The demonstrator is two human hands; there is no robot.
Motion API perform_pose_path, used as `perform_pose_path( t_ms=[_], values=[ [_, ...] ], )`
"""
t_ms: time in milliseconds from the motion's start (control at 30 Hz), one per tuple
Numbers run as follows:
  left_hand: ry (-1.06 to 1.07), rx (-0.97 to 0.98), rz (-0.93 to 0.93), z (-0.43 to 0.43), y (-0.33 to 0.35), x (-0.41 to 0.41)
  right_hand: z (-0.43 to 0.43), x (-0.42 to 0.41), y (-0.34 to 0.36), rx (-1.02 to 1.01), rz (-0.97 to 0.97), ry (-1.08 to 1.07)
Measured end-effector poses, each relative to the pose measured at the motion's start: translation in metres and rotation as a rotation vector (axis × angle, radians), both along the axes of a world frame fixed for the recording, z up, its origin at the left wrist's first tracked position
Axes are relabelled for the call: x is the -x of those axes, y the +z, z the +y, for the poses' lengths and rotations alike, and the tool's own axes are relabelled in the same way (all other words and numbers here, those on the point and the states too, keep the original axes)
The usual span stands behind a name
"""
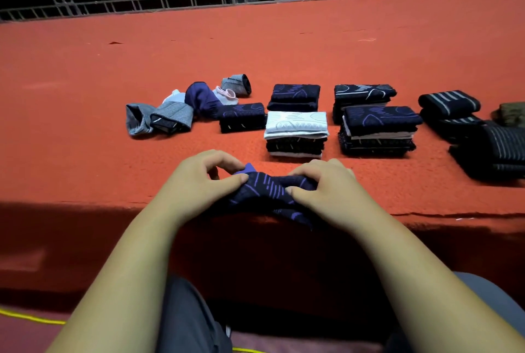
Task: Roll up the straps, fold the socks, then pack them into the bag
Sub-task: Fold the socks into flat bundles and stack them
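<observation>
Left hand (208, 182) and right hand (321, 185) both pinch 1 dark purple-patterned sock (270, 190) stretched between them; folded sock stacks (295, 133) lie beyond the hands.

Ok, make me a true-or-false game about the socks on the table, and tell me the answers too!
1. The left hand and the right hand both grip one dark sock with purple lines. True.
2. The table cloth is green. False: the table cloth is red-orange.
3. A white folded sock tops one stack. True.
4. Every sock is neatly folded. False: a loose pile of socks lies at the left.
</observation>
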State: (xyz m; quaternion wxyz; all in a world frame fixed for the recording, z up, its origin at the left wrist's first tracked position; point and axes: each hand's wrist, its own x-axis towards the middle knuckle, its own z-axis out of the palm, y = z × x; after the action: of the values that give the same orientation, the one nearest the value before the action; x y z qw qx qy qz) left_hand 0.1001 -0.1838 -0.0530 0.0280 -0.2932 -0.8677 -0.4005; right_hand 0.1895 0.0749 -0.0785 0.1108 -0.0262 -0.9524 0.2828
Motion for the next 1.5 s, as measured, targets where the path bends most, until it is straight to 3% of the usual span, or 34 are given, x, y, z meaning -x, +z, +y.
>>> perform_pose_path(
  t_ms=[200,333,467,533,633,767,867,1133,1367,1500],
  values=[
    [0.151,0.079,0.242,0.012,-0.005,0.009,0.001,-0.002,0.0,0.107,0.205,0.068],
    [0.438,-0.33,0.107,0.012,-0.008,0.021,0.002,-0.008,0.005,0.275,0.334,0.014],
    [0.599,-0.803,-0.238,0.016,-0.001,0.027,0.0,-0.013,0.008,0.506,0.281,0.01],
    [0.541,-0.822,-0.367,0.022,0.0,0.023,-0.001,-0.015,0.007,0.526,0.225,0.074],
    [0.415,-0.661,-0.447,0.023,0.0,0.02,-0.002,-0.019,0.005,0.453,0.156,0.179],
    [0.344,-0.405,-0.417,0.009,-0.004,0.025,0.001,-0.021,0.007,0.404,0.145,0.188],
    [0.268,-0.355,-0.371,0.002,-0.006,0.021,0.002,-0.019,0.007,0.37,0.136,0.188],
    [-0.099,-0.571,-0.232,0.009,0.01,0.0,-0.004,0.004,0.027,0.167,0.27,0.105],
    [-0.272,-0.841,-0.329,0.019,0.014,-0.008,-0.03,0.004,0.045,0.332,-0.053,0.248],
    [-0.184,-0.74,-0.238,0.014,0.011,0.002,-0.029,0.003,0.045,0.549,-0.079,0.283]
  ],
)
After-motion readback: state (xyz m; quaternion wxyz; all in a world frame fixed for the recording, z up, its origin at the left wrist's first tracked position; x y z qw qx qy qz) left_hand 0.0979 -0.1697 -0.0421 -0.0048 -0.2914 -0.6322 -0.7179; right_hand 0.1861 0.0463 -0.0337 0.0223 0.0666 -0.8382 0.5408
